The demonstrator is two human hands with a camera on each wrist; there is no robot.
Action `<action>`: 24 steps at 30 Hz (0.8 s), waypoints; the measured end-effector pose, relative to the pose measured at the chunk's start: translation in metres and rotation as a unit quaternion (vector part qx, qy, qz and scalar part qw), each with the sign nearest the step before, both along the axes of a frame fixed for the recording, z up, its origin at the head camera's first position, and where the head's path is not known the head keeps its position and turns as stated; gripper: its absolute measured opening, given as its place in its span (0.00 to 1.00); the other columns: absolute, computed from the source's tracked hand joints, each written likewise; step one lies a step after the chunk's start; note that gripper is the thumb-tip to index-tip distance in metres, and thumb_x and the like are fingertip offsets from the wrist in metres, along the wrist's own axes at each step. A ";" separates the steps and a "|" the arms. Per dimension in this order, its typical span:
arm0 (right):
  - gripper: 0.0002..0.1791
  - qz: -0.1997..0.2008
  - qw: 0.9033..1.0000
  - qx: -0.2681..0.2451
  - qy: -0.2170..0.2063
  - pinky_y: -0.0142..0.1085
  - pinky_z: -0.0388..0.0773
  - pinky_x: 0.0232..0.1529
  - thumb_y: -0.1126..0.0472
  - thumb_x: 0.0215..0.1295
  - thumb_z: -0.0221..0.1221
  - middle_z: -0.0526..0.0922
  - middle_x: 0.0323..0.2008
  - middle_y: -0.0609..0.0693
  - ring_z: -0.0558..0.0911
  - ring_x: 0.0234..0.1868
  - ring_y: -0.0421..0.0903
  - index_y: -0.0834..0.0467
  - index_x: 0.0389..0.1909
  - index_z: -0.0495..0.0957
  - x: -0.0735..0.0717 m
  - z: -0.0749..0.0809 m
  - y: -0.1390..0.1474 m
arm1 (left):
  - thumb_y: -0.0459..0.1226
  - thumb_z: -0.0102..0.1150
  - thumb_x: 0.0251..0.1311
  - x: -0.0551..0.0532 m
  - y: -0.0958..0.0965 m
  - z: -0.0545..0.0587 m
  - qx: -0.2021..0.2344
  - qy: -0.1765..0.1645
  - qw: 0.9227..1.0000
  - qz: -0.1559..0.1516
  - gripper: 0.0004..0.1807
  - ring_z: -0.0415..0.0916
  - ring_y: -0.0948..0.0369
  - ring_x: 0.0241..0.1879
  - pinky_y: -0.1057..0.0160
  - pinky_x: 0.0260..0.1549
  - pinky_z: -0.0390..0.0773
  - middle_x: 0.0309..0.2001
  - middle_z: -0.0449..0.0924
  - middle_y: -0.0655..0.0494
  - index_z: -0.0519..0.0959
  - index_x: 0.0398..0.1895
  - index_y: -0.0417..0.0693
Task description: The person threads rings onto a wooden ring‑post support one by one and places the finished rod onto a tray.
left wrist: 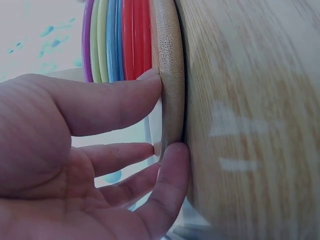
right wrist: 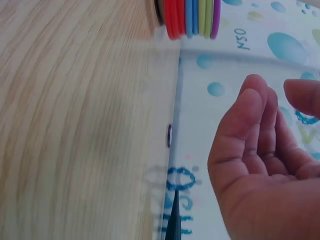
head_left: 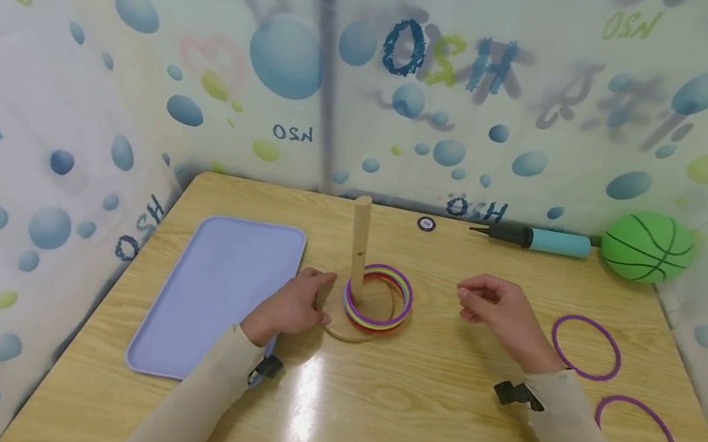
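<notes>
My left hand (head_left: 290, 307) holds the edge of a round wooden base (left wrist: 172, 75), thumb on its upper side and fingers at its rim. An upright wooden post (head_left: 359, 246) stands on this base. Around the post lies a stack of rings (left wrist: 136, 40), red at the bottom, then blue, yellow-green and purple on top. The stack sits off-centre, reaching out to the right of the post. To the right of the stack, my right hand (head_left: 506, 315) hovers above the table with fingers loosely bent and nothing between them.
Two loose purple rings, one farther back (head_left: 581, 319) and one nearer (head_left: 631, 399), lie at the right. A lavender tray (head_left: 227, 293) is left of the base. Along the back are a small dark disc (head_left: 426, 223), a blue hand pump (head_left: 559, 244) and a green ball (head_left: 648, 247).
</notes>
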State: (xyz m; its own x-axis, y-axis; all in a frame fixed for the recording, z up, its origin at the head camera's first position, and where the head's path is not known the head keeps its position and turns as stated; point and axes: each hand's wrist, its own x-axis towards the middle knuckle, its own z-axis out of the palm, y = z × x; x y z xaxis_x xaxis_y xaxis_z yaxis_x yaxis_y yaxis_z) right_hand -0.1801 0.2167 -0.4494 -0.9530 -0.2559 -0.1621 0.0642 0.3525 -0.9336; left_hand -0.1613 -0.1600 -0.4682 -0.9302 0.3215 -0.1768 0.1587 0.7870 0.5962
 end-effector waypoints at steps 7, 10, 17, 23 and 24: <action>0.26 -0.025 0.998 0.032 0.038 0.35 0.86 0.42 0.49 0.78 0.61 0.88 0.45 0.54 0.86 0.40 0.41 0.67 0.63 0.78 0.007 0.001 0.034 | 0.33 0.76 0.58 0.001 -0.002 0.000 0.011 0.000 1.000 0.003 0.46 0.72 0.39 0.69 0.42 0.71 0.71 0.71 0.69 0.31 0.66 0.78 0.34; 0.25 -0.042 0.996 0.047 0.061 0.34 0.86 0.40 0.49 0.79 0.61 0.88 0.42 0.45 0.86 0.39 0.39 0.66 0.62 0.78 0.009 0.001 0.053 | 0.34 0.77 0.57 0.001 -0.001 -0.001 0.011 0.002 1.000 -0.001 0.46 0.71 0.38 0.69 0.42 0.71 0.71 0.70 0.69 0.31 0.66 0.78 0.33; 0.16 -0.098 0.988 0.069 0.102 0.30 0.85 0.37 0.50 0.79 0.60 0.87 0.36 0.33 0.86 0.37 0.36 0.56 0.57 0.82 0.012 0.002 0.100 | 0.35 0.78 0.56 0.000 -0.002 -0.002 0.010 0.003 1.000 -0.003 0.47 0.71 0.39 0.69 0.43 0.72 0.71 0.71 0.70 0.32 0.66 0.78 0.33; 0.14 -0.129 0.981 0.081 0.123 0.28 0.84 0.37 0.51 0.78 0.61 0.86 0.37 0.28 0.86 0.38 0.34 0.53 0.55 0.84 0.013 -0.001 0.132 | 0.35 0.79 0.55 -0.002 -0.001 -0.003 0.005 0.007 1.000 -0.003 0.47 0.72 0.39 0.69 0.43 0.71 0.72 0.70 0.70 0.31 0.67 0.77 0.33; 0.14 -0.132 0.980 0.085 0.124 0.27 0.84 0.37 0.50 0.78 0.61 0.86 0.37 0.27 0.86 0.38 0.33 0.53 0.55 0.84 0.013 -0.002 0.137 | 0.35 0.79 0.55 -0.002 -0.001 -0.003 0.005 0.007 1.000 -0.003 0.47 0.72 0.39 0.69 0.43 0.71 0.71 0.70 0.70 0.31 0.67 0.77 0.33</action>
State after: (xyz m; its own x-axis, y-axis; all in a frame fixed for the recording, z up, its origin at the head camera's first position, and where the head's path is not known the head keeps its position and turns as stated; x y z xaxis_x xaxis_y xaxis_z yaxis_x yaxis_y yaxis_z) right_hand -0.1673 0.3534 -0.4510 -0.9979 0.0163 0.0632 -0.0462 0.5058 -0.8614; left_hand -0.1630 -0.1613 -0.4709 -0.9309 0.3280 -0.1609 0.1710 0.7804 0.6015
